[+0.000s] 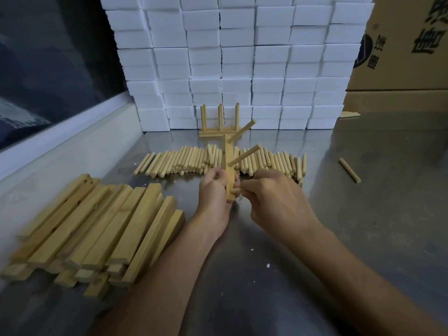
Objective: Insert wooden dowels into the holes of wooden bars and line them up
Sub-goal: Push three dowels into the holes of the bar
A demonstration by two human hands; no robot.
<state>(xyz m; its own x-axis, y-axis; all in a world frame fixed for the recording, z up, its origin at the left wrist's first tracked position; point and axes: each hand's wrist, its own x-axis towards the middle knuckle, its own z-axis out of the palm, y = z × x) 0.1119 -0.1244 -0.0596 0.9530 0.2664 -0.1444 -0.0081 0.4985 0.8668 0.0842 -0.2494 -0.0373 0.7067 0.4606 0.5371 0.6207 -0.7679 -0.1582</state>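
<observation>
My left hand grips a wooden bar held upright above the metal table. Two dowels stick out of the bar to the upper right, one near its top and one at its middle. My right hand pinches a third dowel, whose tip sits at the bar's lower end. A finished bar with three upright dowels stands behind, against the foam blocks. Loose dowels lie in a row across the table behind my hands.
A pile of wooden bars lies at the left front. A single dowel lies alone at the right. Stacked white foam blocks form a wall at the back, with cardboard boxes to their right.
</observation>
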